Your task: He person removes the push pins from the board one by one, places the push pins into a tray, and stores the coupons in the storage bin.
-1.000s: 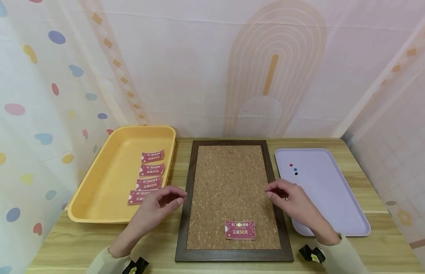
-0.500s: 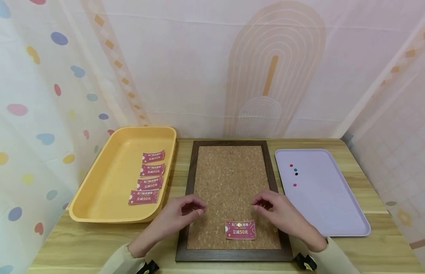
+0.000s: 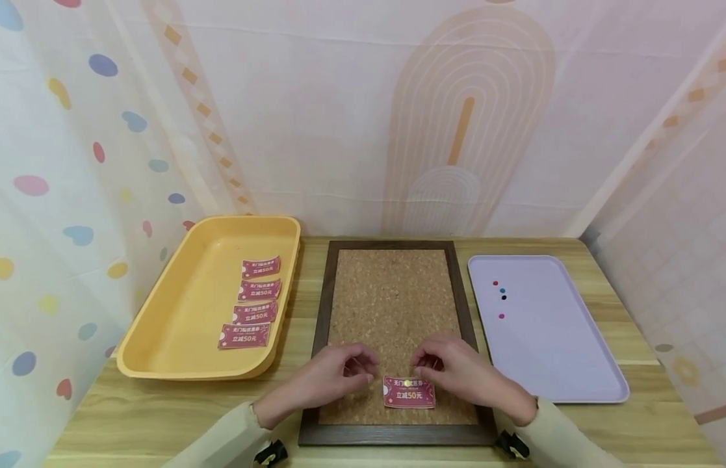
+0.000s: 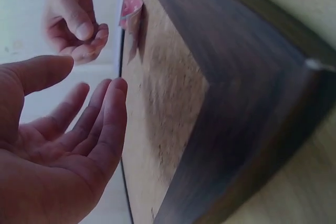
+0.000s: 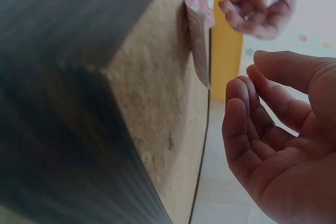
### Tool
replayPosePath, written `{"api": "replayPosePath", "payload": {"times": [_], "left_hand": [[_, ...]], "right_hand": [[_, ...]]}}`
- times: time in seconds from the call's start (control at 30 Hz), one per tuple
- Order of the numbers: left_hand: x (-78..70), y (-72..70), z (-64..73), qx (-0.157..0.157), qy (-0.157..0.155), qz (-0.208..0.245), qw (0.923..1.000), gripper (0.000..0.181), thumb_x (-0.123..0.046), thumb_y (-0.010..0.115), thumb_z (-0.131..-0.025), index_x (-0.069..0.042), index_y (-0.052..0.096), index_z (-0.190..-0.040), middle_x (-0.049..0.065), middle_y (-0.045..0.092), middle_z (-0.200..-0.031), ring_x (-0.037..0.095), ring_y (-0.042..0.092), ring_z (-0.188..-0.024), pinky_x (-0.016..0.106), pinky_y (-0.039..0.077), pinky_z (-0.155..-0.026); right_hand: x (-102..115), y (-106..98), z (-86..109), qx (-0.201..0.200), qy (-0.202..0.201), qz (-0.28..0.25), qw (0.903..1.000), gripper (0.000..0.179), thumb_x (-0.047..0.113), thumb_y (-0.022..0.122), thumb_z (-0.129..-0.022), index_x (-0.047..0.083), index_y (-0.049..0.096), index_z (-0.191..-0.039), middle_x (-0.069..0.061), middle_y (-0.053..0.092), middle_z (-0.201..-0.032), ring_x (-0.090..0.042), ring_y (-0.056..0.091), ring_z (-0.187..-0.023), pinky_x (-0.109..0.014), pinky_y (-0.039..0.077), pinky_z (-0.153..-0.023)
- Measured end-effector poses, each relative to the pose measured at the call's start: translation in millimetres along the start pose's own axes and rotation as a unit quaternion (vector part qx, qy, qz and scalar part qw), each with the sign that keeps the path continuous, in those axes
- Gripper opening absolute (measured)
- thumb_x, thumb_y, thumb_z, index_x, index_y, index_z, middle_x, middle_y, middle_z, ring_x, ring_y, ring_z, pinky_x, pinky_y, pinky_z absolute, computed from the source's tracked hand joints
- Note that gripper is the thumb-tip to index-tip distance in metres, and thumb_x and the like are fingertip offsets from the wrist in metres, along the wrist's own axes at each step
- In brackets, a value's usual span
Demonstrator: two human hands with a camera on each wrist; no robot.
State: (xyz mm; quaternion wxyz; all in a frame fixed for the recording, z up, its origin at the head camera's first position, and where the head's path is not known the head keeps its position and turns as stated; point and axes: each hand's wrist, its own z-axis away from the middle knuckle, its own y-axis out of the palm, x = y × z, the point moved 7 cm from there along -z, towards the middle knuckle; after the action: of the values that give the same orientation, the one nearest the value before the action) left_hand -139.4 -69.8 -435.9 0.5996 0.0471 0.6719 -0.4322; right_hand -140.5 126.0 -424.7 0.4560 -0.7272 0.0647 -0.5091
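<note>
A magenta paper coupon (image 3: 409, 395) lies on the lower part of the framed corkboard (image 3: 394, 305), with a small pale-yellow round pin (image 3: 407, 383) at its top middle. Its ends curl up off the cork, as the right wrist view shows. My left hand (image 3: 342, 374) hovers above the cork left of the coupon, fingers loosely bent around nothing. My right hand (image 3: 456, 369) hovers by the coupon's upper right corner, thumb and index finger close together with nothing visible between them. In the right wrist view its fingers (image 5: 236, 129) stand apart from the coupon.
On the left stands a yellow tray (image 3: 164, 325) with several like coupons (image 3: 244, 336) in a column. A lilac tray (image 3: 561, 338) on the right holds several small coloured pins (image 3: 503, 298). Both stand on the wooden table (image 3: 661, 416), before a patterned curtain (image 3: 316, 117).
Both hands have moved inward and down toward the coupon, the left from beside the yellow tray, the right from beside the lilac tray. The coupon has stayed in place.
</note>
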Motion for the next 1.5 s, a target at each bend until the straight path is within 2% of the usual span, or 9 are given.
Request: {"api": "replayPosePath", "payload": {"times": [0.13, 0.3, 0.5, 0.67, 0.97, 1.13, 1.5], "left_hand": [[2.8, 6.1, -8.0, 0.013, -0.015, 0.000, 0.9998, 0.020, -0.012, 0.071, -0.095, -0.004, 0.069, -0.114, -0.002, 0.071, -0.100, 0.009, 0.065, -0.089, 0.026, 0.054, -0.078], [4.0, 10.9, -15.3, 0.028, -0.033, -0.018, 0.9989, 0.019, -0.013, 0.074, -0.094, -0.006, 0.069, -0.111, -0.005, 0.070, -0.094, 0.008, 0.064, -0.085, 0.026, 0.053, -0.074], [-0.5, 18.2, -27.2, 0.036, -0.020, -0.052, 0.9978, 0.014, -0.010, 0.074, -0.093, -0.007, 0.071, -0.106, -0.007, 0.069, -0.086, 0.002, 0.060, -0.076, 0.024, 0.050, -0.069], [-1.3, 22.5, -34.1, 0.042, -0.021, -0.045, 0.9978, 0.008, -0.007, 0.074, -0.091, -0.009, 0.071, -0.098, -0.008, 0.067, -0.081, 0.001, 0.058, -0.072, 0.023, 0.048, -0.067], [-3.9, 25.5, -36.2, 0.058, -0.010, -0.058, 0.9966, 0.012, -0.003, 0.074, -0.088, -0.013, 0.072, -0.083, -0.012, 0.064, -0.075, -0.001, 0.055, -0.069, 0.021, 0.047, -0.065], [-3.8, 25.8, -36.9, 0.060, -0.008, -0.068, 0.9958, 0.011, -0.004, 0.075, -0.086, -0.013, 0.073, -0.081, -0.013, 0.063, -0.073, -0.002, 0.053, -0.067, 0.021, 0.046, -0.063], [0.3, 27.2, -37.9, 0.066, -0.014, -0.061, 0.9959, 0.007, -0.005, 0.076, -0.088, -0.011, 0.076, -0.083, -0.012, 0.065, -0.073, -0.002, 0.054, -0.066, 0.020, 0.046, -0.062]], "right_hand": [[1, 9, -2.0, 0.026, -0.005, -0.010, 0.9996, 0.007, 0.009, 0.074, -0.095, 0.015, 0.074, -0.098, 0.013, 0.066, -0.090, 0.000, 0.059, -0.081, -0.025, 0.054, -0.073], [1, 16, -3.5, 0.051, -0.004, 0.006, 0.9987, 0.005, 0.012, 0.076, -0.094, 0.017, 0.075, -0.097, 0.015, 0.064, -0.091, 0.000, 0.055, -0.080, -0.025, 0.049, -0.071], [0, 21, -6.8, 0.076, 0.009, 0.019, 0.9969, 0.005, 0.014, 0.075, -0.094, 0.019, 0.074, -0.095, 0.017, 0.064, -0.089, -0.002, 0.053, -0.079, -0.028, 0.045, -0.073], [-3, 23, -10.5, 0.088, 0.019, 0.023, 0.9957, 0.007, 0.014, 0.077, -0.093, 0.020, 0.073, -0.091, 0.017, 0.063, -0.086, -0.002, 0.053, -0.075, -0.027, 0.045, -0.069], [-3, 28, -16.6, 0.096, 0.028, 0.053, 0.9936, 0.014, 0.010, 0.079, -0.087, 0.019, 0.070, -0.082, 0.017, 0.055, -0.072, -0.001, 0.049, -0.068, -0.026, 0.043, -0.063], [-1, 30, -18.7, 0.097, 0.026, 0.067, 0.9926, 0.018, 0.007, 0.079, -0.086, 0.019, 0.067, -0.079, 0.017, 0.054, -0.070, 0.000, 0.048, -0.066, -0.025, 0.043, -0.062], [2, 29, -18.5, 0.096, 0.022, 0.068, 0.9928, 0.019, 0.005, 0.079, -0.085, 0.019, 0.066, -0.079, 0.015, 0.054, -0.072, 0.000, 0.047, -0.065, -0.025, 0.042, -0.061]]}}
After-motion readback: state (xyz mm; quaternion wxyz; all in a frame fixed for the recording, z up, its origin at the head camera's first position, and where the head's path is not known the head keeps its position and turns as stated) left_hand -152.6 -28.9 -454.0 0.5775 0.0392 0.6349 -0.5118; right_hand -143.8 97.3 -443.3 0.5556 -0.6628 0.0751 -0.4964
